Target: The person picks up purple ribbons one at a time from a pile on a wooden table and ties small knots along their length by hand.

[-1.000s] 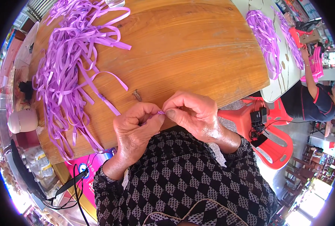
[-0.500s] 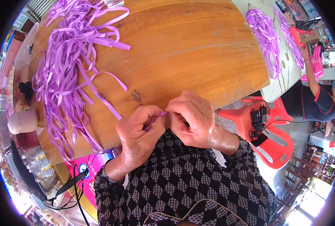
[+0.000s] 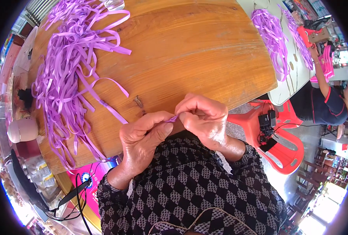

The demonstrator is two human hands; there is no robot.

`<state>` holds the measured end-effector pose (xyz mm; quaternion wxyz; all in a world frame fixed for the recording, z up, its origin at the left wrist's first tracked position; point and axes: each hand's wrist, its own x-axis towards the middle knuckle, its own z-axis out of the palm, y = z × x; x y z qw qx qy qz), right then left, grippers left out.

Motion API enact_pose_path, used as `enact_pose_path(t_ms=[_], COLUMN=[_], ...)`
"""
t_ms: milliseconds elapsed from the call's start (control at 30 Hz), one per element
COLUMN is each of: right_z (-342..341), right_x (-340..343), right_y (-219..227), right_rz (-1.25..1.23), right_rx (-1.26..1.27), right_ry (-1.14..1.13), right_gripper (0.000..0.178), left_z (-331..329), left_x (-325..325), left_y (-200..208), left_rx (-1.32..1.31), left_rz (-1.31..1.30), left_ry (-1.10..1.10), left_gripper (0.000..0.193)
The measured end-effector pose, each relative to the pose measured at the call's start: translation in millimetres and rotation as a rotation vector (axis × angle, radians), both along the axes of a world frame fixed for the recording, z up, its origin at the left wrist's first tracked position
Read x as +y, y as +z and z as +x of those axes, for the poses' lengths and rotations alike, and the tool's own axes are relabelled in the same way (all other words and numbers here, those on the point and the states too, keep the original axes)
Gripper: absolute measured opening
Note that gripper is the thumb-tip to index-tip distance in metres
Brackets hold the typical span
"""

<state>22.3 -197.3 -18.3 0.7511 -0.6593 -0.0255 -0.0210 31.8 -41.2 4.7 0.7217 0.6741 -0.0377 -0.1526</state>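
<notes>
Between my two hands, over the near edge of the wooden table [image 3: 189,51], is a small knotted bit of purple ribbon [image 3: 173,118]. My left hand [image 3: 144,135] pinches it between thumb and forefinger. On the other side my right hand [image 3: 205,119] grips its end with thumb and fingertips, the other fingers curled. Most of this piece is hidden by my fingers. A large heap of purple ribbons [image 3: 66,74] covers the table's left side. One knotted strand [image 3: 103,103] runs from the heap toward my left hand.
Two more purple bundles [image 3: 272,39] lie on a white table [image 3: 295,78] at the right, where a person in dark clothes [image 3: 322,103] stands. Red stools [image 3: 277,154] hold a black device with cables [image 3: 266,131]. A pale pink container [image 3: 23,128] stands at the left edge.
My left thumb has straightened and the fingers of both hands have shifted around the ribbon's knot. My right hand has turned a little. The view has moved slightly.
</notes>
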Motion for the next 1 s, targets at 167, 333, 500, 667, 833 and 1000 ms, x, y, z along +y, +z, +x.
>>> enact_pose_path(t_ms=[167, 333, 500, 667, 833, 1000], right_z=[0, 1, 8, 15, 18, 18], right_x=[-4, -9, -12, -10, -12, -17], right_y=[-3, 2, 18, 4, 16, 15], right_rz=[-0.089, -0.288, -0.351, -0.390, -0.454, -0.605], right_rx=[-0.073, -0.204, -0.287, -0.469, -0.356, -0.429], right_ry=[0.005, 0.049, 0.150, 0.143, 0.185, 0.286], right_gripper=[0.016, 0.015, 0.043, 0.034, 0.020, 0.016], left_z=[2, 2, 1, 8, 11, 12], left_x=[10, 12, 10, 12, 17, 26], left_y=[-4, -3, -2, -1, 8, 9], left_rx=[0.116, 0.175, 0.226, 0.213, 0.222, 0.138], left_rz=[0.001, -0.012, -0.021, -0.067, -0.034, 0.036], left_ry=[-0.101, -0.080, -0.042, -0.087, -0.148, -0.206], left_gripper=[0.012, 0.013, 0.010, 0.011, 0.008, 0.010])
